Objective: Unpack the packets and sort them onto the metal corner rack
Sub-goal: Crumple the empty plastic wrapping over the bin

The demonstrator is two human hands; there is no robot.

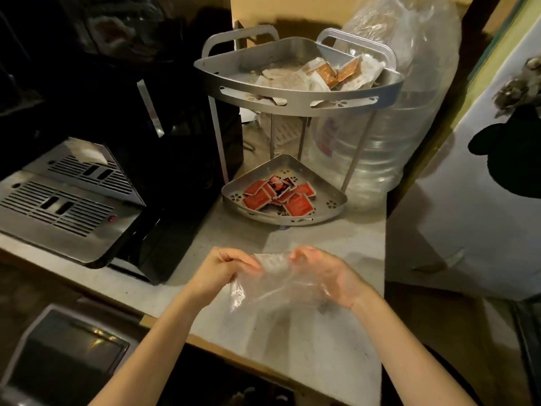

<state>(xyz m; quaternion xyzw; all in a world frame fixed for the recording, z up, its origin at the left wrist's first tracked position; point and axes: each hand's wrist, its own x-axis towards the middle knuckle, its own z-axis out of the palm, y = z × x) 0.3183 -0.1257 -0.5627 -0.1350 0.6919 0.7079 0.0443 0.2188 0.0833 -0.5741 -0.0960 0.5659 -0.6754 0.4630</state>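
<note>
Fingers [248,260] of left hand [222,272] and right hand [328,276] pinching clear plastic bag [272,285], lower centre. Red packets [281,194] on metal corner rack [295,101] bottom shelf, pale packets [310,76] on top.

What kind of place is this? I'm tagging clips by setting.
Probably a café or office drinks corner: a black coffee machine with a steel drip tray, a two-tier metal corner rack holding red sachets, and a large clear water bottle.

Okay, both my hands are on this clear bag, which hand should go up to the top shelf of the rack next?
Probably the right hand: the top shelf sits up and right of the bag. The left hand can hold the bag.
</note>
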